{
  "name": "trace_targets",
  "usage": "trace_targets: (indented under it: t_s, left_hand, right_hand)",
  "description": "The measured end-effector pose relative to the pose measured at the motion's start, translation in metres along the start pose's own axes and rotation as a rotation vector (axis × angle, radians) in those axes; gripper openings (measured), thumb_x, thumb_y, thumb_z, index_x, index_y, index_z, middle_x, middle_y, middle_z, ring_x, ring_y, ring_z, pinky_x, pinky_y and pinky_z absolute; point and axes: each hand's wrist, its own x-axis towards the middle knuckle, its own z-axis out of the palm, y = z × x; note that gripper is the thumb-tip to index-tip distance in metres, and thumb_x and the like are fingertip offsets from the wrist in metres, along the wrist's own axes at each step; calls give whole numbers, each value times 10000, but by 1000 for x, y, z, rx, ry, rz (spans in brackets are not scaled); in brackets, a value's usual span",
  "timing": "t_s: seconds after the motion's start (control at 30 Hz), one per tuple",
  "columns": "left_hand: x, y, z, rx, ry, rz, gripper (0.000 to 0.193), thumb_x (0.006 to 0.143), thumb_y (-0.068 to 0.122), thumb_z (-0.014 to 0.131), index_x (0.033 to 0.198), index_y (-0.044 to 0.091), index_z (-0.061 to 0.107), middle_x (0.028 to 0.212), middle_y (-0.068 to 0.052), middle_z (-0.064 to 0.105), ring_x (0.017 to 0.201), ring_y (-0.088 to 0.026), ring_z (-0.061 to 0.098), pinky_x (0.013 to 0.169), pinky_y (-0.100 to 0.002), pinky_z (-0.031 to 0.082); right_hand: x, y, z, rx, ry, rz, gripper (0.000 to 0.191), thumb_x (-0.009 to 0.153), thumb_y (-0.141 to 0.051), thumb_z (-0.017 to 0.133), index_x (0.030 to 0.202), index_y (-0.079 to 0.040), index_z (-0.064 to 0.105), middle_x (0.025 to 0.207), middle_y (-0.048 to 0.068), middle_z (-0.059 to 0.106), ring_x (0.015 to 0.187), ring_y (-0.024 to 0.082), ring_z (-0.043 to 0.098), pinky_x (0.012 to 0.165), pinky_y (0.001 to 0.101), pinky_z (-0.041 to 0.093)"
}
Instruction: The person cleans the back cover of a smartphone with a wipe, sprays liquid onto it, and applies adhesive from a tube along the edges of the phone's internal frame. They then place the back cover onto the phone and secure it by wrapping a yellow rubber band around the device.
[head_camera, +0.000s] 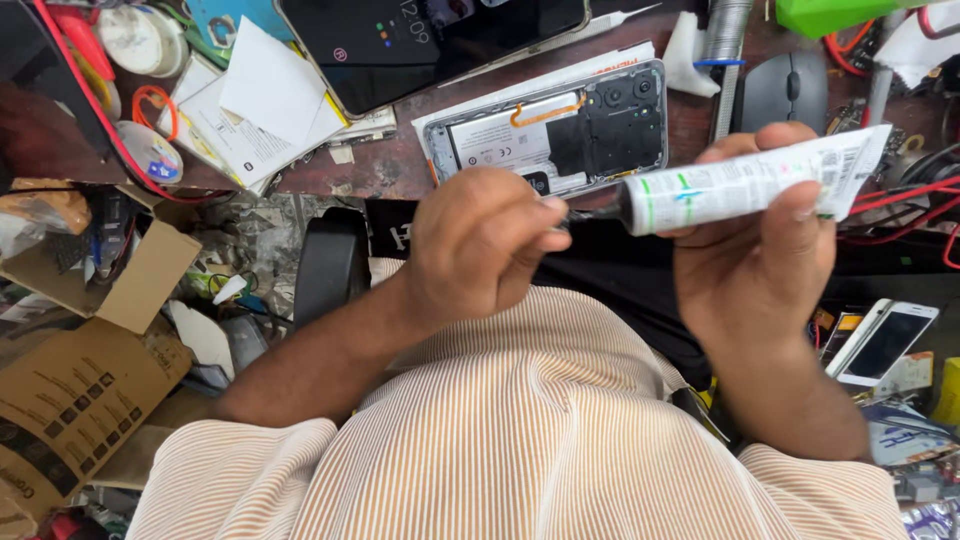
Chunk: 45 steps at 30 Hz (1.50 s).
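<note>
My right hand (760, 250) grips a white glue tube (745, 185) with green marks, held sideways with its black nozzle pointing left. My left hand (480, 245) has its fingers pinched around the black tip or cap at the nozzle (590, 210). Both hands hover over my lap, just in front of the desk edge. Beyond them on the desk lies an opened phone (550, 135), back cover off, with its battery and black inner plates showing.
A tablet with a lit dark screen (430, 40) lies at the back beside loose papers (260, 110). A black mouse (785, 90) and red wires (900, 195) sit at the right. A white phone (880, 340) rests low right. Cardboard boxes (90, 290) crowd the left floor.
</note>
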Motion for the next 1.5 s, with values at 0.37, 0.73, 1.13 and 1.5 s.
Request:
trace_targets:
  t_s: [0.37, 0.73, 1.13, 1.5]
  left_hand:
    - [-13, -12, -14, -284, 144, -439, 382, 1044, 406, 655, 917, 46, 633, 812, -86, 638, 643, -121, 605, 571, -260, 461]
    - [12, 1, -8, 24, 2, -161, 274, 1112, 286, 643, 1041, 24, 609, 966, -89, 635, 818, -239, 652, 648, -333, 525]
    - [17, 41, -25, -1166, -211, -1226, 632, 1058, 525, 533, 632, 64, 598, 522, -30, 504, 538, -144, 581, 503, -262, 460]
    - [26, 34, -23, 229, -43, 7, 418, 965, 304, 881, 1227, 66, 658, 1055, -83, 675, 986, -222, 681, 743, -339, 576]
  right_hand:
    - [40, 50, 53, 17, -95, -455, 653, 1036, -297, 769, 1519, -19, 429, 1176, 169, 657, 996, 208, 656, 894, 340, 565]
    - [38, 54, 26, 103, -8, -353, 666, 1062, -286, 735, 1521, 16, 359, 1136, 219, 619, 965, 235, 634, 905, 369, 554]
    - [29, 20, 1, 22, -285, -660, 492, 977, -198, 701, 1360, -39, 435, 1066, 188, 667, 851, 344, 763, 689, 542, 624]
    - [18, 23, 10, -113, -53, -597, 562, 1113, -253, 661, 1512, -70, 309, 1072, 154, 610, 780, 278, 718, 759, 457, 656]
